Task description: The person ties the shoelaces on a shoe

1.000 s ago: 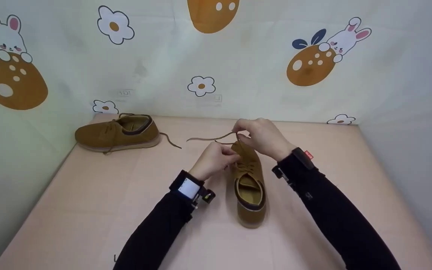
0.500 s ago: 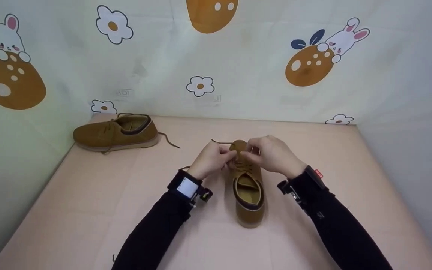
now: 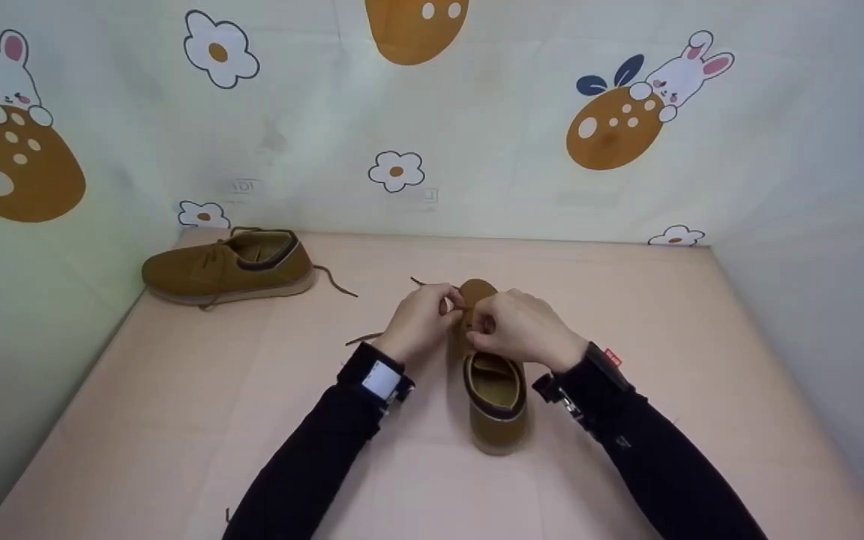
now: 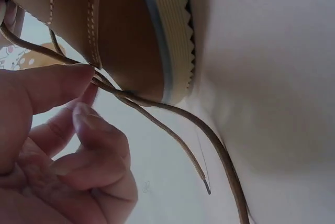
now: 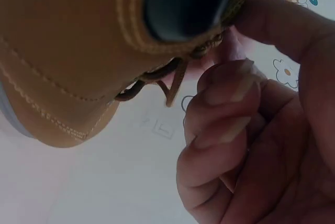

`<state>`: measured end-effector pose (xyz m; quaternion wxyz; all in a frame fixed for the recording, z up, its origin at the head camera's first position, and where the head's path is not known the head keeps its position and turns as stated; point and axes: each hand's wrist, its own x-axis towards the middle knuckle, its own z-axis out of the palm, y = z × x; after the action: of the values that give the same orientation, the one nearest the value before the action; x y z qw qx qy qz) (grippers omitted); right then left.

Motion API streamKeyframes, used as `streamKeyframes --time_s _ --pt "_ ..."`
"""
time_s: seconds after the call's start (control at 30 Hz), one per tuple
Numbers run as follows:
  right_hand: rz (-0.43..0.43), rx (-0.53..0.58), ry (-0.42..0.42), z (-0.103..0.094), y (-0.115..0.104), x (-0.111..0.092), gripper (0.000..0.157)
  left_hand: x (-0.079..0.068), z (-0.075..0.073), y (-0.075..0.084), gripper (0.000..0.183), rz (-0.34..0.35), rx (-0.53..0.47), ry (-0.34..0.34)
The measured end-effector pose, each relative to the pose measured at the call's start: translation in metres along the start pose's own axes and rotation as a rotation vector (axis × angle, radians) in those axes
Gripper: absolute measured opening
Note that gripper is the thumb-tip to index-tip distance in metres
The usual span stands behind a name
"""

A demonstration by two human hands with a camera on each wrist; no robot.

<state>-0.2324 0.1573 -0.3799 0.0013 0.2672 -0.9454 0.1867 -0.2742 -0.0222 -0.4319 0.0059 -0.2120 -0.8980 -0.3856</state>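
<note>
Round the back and sides, a pale cloth printed with rabbits, flowers and orange fruit rises behind a pink-covered bench. A person's arms reach in, in black sleeves. Near the middle of the bench, the nearer shoe, brown, stands upright, toe pointing away and heel towards the person. The matching shoe stands well apart in the back left corner, toe to the left. The right hand is over the nearer shoe's lacing, fingers curled; I cannot tell whether its grip has hold of anything. Just beside it, the left hand has its grip pinched on a brown lace. Loose ends stick out past that hand and beside its wrist.
</note>
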Motion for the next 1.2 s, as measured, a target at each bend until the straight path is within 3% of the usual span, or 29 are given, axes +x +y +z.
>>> streamKeyframes --time_s 0.1,0.3,0.4,0.57,0.67,0.9,1.03,1.2 --pt "0.039 0.044 0.014 0.002 0.001 0.0 0.009 0.001 -0.001 -0.001 0.004 -0.006 0.011 -0.005" --pt "0.146 0.192 0.037 0.006 0.009 -0.004 0.006 -0.003 -0.01 0.006 0.007 0.005 0.001 -0.007" --pt "0.191 0.255 0.04 0.007 0.013 -0.007 0.004 -0.007 -0.019 0.012 0.01 0.022 0.006 -0.047" --pt "0.186 0.329 0.077 0.006 0.02 -0.013 0.007 -0.013 -0.036 0.018 0.02 0.043 -0.014 -0.25" --pt "0.174 0.399 0.086 0.005 0.023 -0.018 0.011 -0.016 -0.045 0.019 0.023 0.089 -0.017 -0.375" --pt "0.189 0.557 0.064 0.004 0.028 -0.024 0.011 -0.021 -0.06 0.02 0.017 0.139 -0.032 -0.553" --pt "0.21 0.573 0.082 0.001 0.028 -0.025 0.009 -0.023 -0.071 0.021 0.017 0.135 -0.01 -0.577" --pt "0.229 0.58 0.085 0.0 0.028 -0.025 0.007 -0.025 -0.08 0.017 0.015 0.106 -0.004 -0.547"
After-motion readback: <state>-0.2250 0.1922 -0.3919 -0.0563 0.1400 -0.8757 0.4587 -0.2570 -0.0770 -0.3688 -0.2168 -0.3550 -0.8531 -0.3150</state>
